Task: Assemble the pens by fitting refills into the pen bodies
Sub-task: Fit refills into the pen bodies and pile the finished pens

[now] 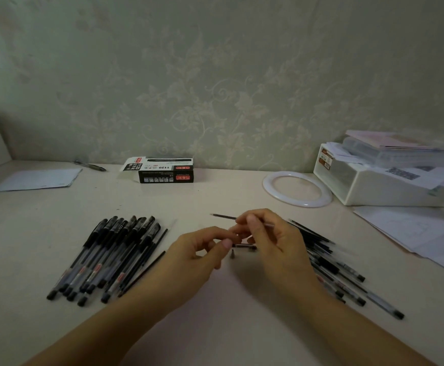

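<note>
My right hand [268, 241] pinches a thin black refill [223, 216] between thumb and fingers, with its tip pointing up and left. Just below it a short stretch of a clear pen body [245, 246] shows between my two hands. My left hand [199, 252] has curled fingers, and its thumb and forefinger meet the body's left end. A small cone-shaped pen tip [232, 254] sits right under that end. Assembled capped pens [104, 257] lie in a bundle on the left. A heap of pen bodies and refills [332, 268] lies on the right, partly hidden by my right hand.
At the back of the pale table [215, 326] stand an open black pen box [165, 170], a white ring [269, 191] and a white storage box [379, 186] with papers. Loose sheets [427, 233] lie at right, with a paper [38, 179] and a pen [90, 165] at back left.
</note>
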`<state>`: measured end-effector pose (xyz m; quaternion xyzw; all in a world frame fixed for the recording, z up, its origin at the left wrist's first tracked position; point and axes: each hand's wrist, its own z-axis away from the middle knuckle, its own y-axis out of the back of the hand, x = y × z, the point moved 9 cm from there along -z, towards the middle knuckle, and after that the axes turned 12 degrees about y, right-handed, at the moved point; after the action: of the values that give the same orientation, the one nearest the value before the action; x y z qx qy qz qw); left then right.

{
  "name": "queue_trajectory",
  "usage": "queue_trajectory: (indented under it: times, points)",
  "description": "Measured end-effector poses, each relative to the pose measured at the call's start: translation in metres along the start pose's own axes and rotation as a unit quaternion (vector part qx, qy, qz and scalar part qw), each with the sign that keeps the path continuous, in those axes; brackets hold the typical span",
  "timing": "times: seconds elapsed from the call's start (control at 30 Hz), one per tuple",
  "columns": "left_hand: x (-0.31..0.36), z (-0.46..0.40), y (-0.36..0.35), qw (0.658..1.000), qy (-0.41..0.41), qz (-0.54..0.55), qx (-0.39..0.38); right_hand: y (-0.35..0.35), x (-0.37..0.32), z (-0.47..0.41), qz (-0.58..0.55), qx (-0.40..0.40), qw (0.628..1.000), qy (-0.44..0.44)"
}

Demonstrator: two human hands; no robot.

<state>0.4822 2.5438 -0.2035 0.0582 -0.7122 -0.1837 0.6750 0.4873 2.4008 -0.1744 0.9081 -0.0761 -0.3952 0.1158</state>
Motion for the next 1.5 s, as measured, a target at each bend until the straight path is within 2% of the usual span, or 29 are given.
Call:
queue_trajectory:
  times: [0.17,0.3,0.4,0.5,0.6,0.77,0.9,1.07,1.27,1.37,1.5]
  points:
    - [0.005,0.0,0.015,0.996,0.006,0.079,0.043,-0.012,-0.022,0.0,0.032,-0.05,0.995,0.082]
    - [0.012,0.002,0.021,0.993,-0.009,0.101,0.065,-0.019,-0.021,0.004,0.013,-0.081,0.994,0.066]
    - [0.012,0.003,0.017,0.995,-0.012,0.087,0.055,-0.012,-0.013,0.003,-0.008,-0.054,0.998,0.022]
    - [0.012,0.003,0.014,0.996,-0.01,0.077,0.043,-0.004,-0.007,0.002,0.04,-0.02,0.999,0.007]
    - [0.012,0.002,0.012,0.998,-0.008,0.058,0.028,0.011,0.001,0.001,0.053,0.053,0.997,-0.016]
    - [0.006,0.0,0.007,0.999,0.002,0.046,0.009,0.011,0.02,0.005,-0.129,0.107,0.981,-0.096]
    - [0.006,-0.001,0.005,0.999,-0.006,0.033,0.003,0.002,0.024,0.007,-0.214,0.097,0.964,-0.126]
    - [0.006,-0.001,0.005,0.999,-0.006,0.042,0.006,-0.003,0.025,0.007,-0.233,0.078,0.96,-0.134]
    - [0.01,0.001,0.006,0.999,-0.009,0.048,0.008,-0.005,0.023,0.006,-0.236,0.064,0.961,-0.132]
    - [0.013,0.003,0.006,1.0,-0.022,0.013,0.011,-0.004,0.023,0.005,-0.227,0.054,0.963,-0.131]
    - [0.02,0.007,0.004,0.996,-0.066,-0.061,0.02,-0.011,0.015,0.003,-0.155,-0.016,0.983,-0.092]
